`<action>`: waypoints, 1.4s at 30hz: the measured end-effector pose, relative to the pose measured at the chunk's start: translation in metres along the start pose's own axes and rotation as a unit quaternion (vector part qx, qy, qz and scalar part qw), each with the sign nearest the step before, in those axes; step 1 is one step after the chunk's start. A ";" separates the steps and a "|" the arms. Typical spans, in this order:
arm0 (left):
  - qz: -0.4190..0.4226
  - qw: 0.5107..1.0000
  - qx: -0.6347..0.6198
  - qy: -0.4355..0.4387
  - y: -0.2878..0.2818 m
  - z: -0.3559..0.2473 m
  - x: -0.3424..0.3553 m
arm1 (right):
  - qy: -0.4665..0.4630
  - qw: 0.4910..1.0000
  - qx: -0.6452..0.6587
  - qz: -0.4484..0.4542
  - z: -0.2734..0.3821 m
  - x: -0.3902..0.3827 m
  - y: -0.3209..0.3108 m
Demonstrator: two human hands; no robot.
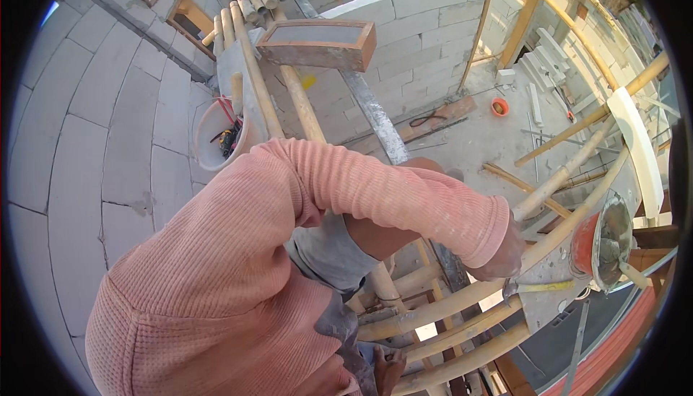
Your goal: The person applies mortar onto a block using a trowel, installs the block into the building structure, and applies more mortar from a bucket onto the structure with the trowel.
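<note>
One arm in a ribbed pink sleeve comes from the lower left, bends at the elbow and reaches right across the picture; I take it for my left. My left hand (504, 257) is pale with dust and lies against a bamboo pole (462, 296) of the scaffold. It is right beside a grey metal board (548, 309) that carries a yellow-handled tool (543, 288). Its fingers are hidden by the cuff and the pole. An orange bucket of grey mortar (603, 241) sits just right of the hand. My right hand is out of sight. My knee and grey shorts (328, 251) show under the forearm.
I am up on bamboo scaffolding beside a grey block wall (94, 129). A white bucket of tools (216, 136) hangs at the wall, and a wooden-framed box (317, 44) rests on the poles. Far below lie an orange bowl (499, 107), boards and blocks. My bare foot (390, 368) stands on the poles.
</note>
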State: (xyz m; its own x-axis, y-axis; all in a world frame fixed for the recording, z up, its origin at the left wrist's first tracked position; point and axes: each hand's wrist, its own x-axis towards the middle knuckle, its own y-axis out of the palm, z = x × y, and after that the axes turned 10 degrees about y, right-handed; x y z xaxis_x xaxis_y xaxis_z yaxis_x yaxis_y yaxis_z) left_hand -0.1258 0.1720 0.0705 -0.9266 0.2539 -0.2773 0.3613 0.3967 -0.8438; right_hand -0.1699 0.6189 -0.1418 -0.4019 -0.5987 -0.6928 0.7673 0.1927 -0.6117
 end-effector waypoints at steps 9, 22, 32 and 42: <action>-0.125 0.988 -0.065 -0.071 0.082 -0.049 -0.021 | -0.057 0.998 0.020 0.036 0.007 -0.001 -0.023; -0.316 0.907 -0.206 -0.189 0.057 -0.044 -0.021 | 0.247 0.915 0.296 0.120 0.040 -0.058 -0.154; -0.251 0.672 -0.414 -0.560 -0.030 -0.220 -0.301 | 0.331 0.795 0.508 0.007 0.199 -0.247 -0.315; -0.261 0.367 -0.802 -0.392 -0.131 -0.399 -0.359 | 0.258 0.961 0.094 0.014 0.140 -0.260 -0.262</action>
State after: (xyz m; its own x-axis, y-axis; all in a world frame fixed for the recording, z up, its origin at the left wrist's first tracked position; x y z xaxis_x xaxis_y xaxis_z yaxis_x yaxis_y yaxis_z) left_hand 0.2013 0.3812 0.4640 -0.4320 -0.3087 -0.8474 -0.8730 0.3791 0.3069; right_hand -0.1966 0.6158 0.2522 -0.5367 -0.1209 -0.8350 0.8389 0.0299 -0.5435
